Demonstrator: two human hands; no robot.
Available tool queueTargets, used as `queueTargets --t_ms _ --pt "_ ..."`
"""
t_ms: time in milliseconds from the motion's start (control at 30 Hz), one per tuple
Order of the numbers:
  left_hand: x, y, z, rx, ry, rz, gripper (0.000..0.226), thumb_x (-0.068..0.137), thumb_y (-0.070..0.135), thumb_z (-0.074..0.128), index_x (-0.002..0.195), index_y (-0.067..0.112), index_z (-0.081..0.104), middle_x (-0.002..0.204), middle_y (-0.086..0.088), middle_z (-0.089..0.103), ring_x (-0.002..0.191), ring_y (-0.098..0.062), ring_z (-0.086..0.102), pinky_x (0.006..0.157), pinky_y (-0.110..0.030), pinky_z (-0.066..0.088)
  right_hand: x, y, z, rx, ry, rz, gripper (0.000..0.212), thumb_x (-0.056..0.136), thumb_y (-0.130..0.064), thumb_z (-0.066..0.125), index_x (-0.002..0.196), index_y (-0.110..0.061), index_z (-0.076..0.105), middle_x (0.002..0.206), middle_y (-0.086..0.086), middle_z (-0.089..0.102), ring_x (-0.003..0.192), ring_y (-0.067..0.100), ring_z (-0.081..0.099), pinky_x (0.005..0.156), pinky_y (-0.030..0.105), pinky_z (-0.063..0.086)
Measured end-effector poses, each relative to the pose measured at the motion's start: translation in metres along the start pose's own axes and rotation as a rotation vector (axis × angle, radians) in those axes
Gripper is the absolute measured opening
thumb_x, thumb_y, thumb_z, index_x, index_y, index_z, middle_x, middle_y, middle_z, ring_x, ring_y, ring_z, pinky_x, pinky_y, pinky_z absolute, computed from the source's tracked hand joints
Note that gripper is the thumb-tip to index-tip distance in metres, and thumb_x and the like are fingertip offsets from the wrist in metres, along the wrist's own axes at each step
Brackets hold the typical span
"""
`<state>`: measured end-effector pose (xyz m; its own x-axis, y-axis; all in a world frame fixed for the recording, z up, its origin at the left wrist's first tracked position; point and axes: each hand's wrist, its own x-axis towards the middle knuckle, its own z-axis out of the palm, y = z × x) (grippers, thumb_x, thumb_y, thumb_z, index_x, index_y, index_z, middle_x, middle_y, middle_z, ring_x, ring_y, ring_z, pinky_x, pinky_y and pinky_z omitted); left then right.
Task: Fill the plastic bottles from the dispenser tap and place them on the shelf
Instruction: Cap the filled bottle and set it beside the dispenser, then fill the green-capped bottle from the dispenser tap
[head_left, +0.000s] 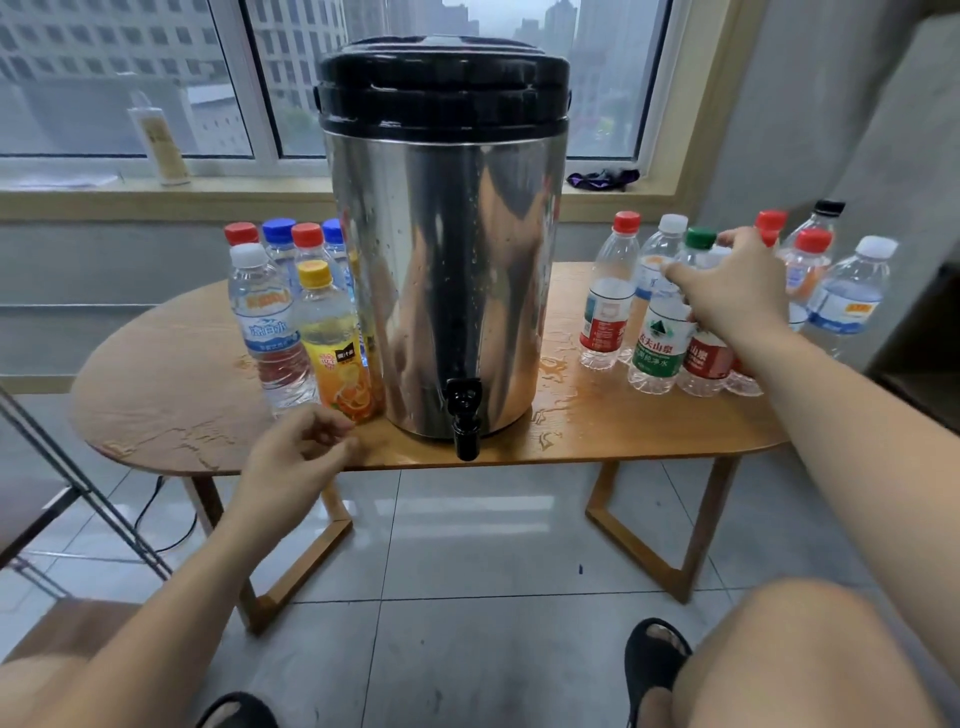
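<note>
A steel dispenser (441, 280) with a black lid stands mid-table, its black tap (465, 415) hanging over the front edge. Several capped bottles stand to its left, among them an orange-label bottle (337, 348) and a blue-label bottle (267, 322). To its right stands a cluster of clear bottles, including a green-label bottle (657, 338) and a red-label bottle (706, 358). My right hand (732, 291) reaches over this cluster with fingers spread, above the red-label bottle's top; whether it grips is unclear. My left hand (296, 462) hovers loosely curled at the table's front edge, holding nothing.
The wooden table (171, 410) is wet, with puddles around the dispenser's base. A windowsill behind holds a pale bottle (161, 140) and a purple cloth (602, 179). A dark metal frame (78, 483) stands at the left. Tiled floor and my knees are below.
</note>
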<state>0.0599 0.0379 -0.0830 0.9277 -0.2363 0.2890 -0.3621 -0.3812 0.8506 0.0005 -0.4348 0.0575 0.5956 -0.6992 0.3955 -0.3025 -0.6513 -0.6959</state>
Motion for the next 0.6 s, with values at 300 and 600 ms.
queueTargets --t_ms 300,600 --pt "-0.012 0.0 0.024 0.143 -0.146 0.173 0.023 0.089 0.01 0.087 0.101 0.026 0.075 0.1 0.008 0.074 0.098 -0.015 0.072 0.089 -0.038 0.061 -0.01 -0.006 0.001 -0.297 -0.097 -0.155 0.075 0.084 -0.065 0.083 0.135 -0.015 0.058 0.13 0.01 0.068 0.115 0.033 0.064 0.081 0.042 0.052" --pt "-0.025 0.004 0.035 0.305 -0.28 0.295 0.023 0.093 0.036 0.084 0.111 0.039 0.07 0.108 0.023 0.069 0.111 -0.008 0.065 0.089 -0.027 0.053 -0.085 -0.027 -0.002 0.002 -0.207 -0.312 0.06 0.082 -0.05 0.09 0.124 -0.023 0.056 0.113 -0.006 0.069 0.096 0.012 0.067 0.074 0.025 0.05"
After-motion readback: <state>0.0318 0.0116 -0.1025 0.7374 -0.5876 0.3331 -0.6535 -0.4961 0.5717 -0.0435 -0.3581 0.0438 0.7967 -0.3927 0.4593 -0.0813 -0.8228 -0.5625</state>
